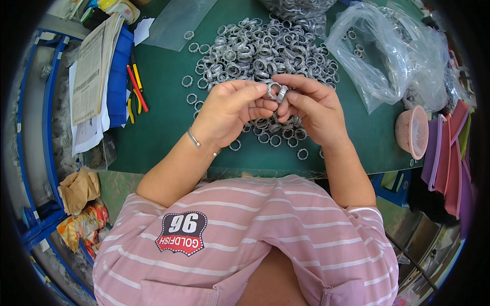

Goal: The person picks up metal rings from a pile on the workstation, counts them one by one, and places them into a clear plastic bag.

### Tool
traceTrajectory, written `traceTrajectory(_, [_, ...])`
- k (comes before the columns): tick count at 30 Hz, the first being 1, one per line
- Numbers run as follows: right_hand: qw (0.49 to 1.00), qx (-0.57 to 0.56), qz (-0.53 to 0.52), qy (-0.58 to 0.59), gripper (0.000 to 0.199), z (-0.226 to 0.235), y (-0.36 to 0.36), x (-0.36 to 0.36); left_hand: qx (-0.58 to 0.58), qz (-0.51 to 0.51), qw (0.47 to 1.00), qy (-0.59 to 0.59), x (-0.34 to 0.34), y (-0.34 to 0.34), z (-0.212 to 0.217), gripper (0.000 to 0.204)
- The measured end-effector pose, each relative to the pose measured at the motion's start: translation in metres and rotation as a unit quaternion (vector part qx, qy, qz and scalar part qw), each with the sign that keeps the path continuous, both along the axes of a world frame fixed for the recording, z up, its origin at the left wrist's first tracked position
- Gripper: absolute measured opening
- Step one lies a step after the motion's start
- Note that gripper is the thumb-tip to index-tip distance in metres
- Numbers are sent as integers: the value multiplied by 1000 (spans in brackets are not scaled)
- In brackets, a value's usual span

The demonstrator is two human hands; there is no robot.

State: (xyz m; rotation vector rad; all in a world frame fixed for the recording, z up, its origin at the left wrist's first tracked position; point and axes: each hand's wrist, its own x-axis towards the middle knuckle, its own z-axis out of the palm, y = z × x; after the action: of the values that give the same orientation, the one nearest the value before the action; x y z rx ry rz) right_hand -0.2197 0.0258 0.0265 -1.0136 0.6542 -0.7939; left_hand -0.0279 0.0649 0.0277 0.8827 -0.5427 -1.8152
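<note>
My left hand (pixel 236 108) pinches a grey metal ring (pixel 271 91) between thumb and fingers above the near edge of a big heap of similar rings (pixel 245 47). My right hand (pixel 317 108) is closed on a second metal ring (pixel 282 94), turned edge-on and close against the first one. Whether the two rings touch, I cannot tell for sure. My fingertips partly cover both. Under and around my hands, several loose rings (pixel 275 140) lie on the green tabletop (pixel 163 137).
Left on the table are a blue tray (pixel 121 76) with papers (pixel 92 71), and red- and yellow-handled tools (pixel 137 89). Clear plastic bags (pixel 370 61) with rings lie at the right. A pink basket (pixel 411 132) stands at the right edge beside purple and red bins (pixel 449 158).
</note>
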Motion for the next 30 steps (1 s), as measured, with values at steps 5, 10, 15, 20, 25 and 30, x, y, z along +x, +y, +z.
traceTrajectory(5, [959,-200,-92,179,33,10,-1,-4,-95,47,977,-183,2,-2,1,18])
traceTrajectory(10, [689,-457,-366,427,26,22,-59,-57,-232,136,863,-428,26,-13,-5,17])
traceTrajectory(15, [832,-411,-89,361,11,7,-28,-22,-335,28,678,-654,14,-11,-14,16])
traceTrajectory(20, [821,-415,-44,389,10,-12,-15,-6,-340,64,707,-617,15,-10,-18,9])
traceTrajectory(25, [986,-68,-102,115,18,-3,-12,-4,-105,101,936,-322,13,-5,-13,10])
traceTrajectory(30, [997,-57,-38,33,29,-3,-7,3,-35,61,994,-83,12,-4,-14,19])
